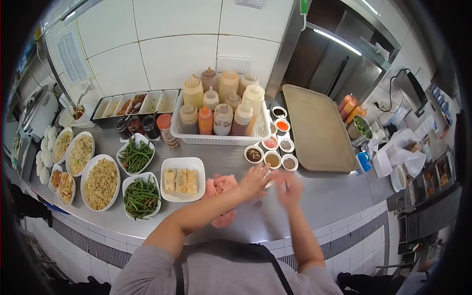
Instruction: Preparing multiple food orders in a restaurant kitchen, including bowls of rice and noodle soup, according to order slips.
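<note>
My left hand (255, 181) reaches right over the steel counter, fingers spread, close to a small white sauce cup (270, 178) that it partly hides. My right hand (288, 186) is beside it, blurred, and whether it holds anything cannot be told. Just beyond both hands stand several small cups of sauce, among them a brown one (272, 159) and a dark one (254, 154). A pink cloth (221, 186) lies crumpled partly under my left forearm. Left of the cloth, a square white dish (182, 197) holds three pale rolls (180, 181).
A white basket (221, 140) of squeeze bottles stands against the wall. Bowls of green beans (136, 153) and oval dishes of fried rice (100, 183) fill the left side. A brown tray (320, 129) lies at the right. Other people's dark-clothed legs show at the lower edges.
</note>
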Demonstrator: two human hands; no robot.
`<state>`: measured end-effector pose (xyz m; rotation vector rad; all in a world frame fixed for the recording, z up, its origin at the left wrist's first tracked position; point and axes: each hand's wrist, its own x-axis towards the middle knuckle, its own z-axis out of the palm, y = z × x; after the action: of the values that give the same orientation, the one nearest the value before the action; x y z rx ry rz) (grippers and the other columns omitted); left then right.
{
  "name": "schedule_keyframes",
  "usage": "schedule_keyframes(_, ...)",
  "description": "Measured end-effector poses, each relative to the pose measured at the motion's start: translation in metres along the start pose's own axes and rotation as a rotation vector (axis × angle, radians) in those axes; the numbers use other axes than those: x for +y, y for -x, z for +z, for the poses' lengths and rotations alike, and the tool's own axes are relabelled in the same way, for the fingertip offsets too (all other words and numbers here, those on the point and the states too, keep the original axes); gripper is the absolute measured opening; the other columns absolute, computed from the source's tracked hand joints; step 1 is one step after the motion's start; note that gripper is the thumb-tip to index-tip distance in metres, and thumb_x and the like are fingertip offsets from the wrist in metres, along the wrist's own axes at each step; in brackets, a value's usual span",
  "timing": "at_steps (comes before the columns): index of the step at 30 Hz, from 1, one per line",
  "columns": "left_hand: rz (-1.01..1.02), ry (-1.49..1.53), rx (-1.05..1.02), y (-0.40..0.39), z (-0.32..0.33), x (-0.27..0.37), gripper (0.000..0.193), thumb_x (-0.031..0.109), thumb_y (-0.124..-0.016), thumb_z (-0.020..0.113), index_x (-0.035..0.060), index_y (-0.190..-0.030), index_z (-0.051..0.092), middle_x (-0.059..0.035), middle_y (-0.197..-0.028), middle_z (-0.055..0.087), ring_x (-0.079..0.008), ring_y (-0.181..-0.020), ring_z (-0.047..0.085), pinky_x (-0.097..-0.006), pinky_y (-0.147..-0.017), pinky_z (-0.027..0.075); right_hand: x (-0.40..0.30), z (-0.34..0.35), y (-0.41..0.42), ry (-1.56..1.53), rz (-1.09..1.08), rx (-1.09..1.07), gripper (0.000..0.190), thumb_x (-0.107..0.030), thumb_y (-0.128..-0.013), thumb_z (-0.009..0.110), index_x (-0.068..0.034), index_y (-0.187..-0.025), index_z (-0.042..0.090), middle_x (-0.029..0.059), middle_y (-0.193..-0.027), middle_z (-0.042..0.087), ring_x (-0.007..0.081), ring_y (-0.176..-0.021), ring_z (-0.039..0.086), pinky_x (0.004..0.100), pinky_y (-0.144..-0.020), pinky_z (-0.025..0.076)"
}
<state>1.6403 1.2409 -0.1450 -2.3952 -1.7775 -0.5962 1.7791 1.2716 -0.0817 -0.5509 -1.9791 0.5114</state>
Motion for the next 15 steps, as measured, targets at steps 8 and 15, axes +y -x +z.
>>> schedule_keyframes(8, -0.1, 0.339, 0.292, 0.081, -0.132, 0.001, 0.06, 0.018, -0.06, 0.073, 0.0074, -0.114, 0.048, -0.0135, -0.112, 0.051, -0.0301, -0.1, 0.051, -0.0385, -0.082, 0.041, 0.178, 0.107, -0.234, -0.685, 0.581, -0.374, 0.056, -0.01, -0.08, 0.058, -0.007, -0.13, 0.033, 0.0122, -0.116, 0.051, 0.0176, -0.099, 0.053, 0.0293, -0.082, 0.043)
schedule_keyframes(15, -0.865, 0.127, 0.551, 0.207, -0.167, 0.003, 0.045, -0.001, -0.06, 0.061, -0.0023, -0.103, 0.049, -0.0187, -0.104, 0.052, -0.0333, -0.097, 0.05, -0.0388, -0.085, 0.039, 0.252, 0.173, -0.258, -0.807, 0.748, -0.663, 0.045, -0.02, -0.089, 0.044, -0.005, -0.13, 0.032, 0.0114, -0.123, 0.047, 0.0195, -0.106, 0.051, 0.0316, -0.088, 0.042)
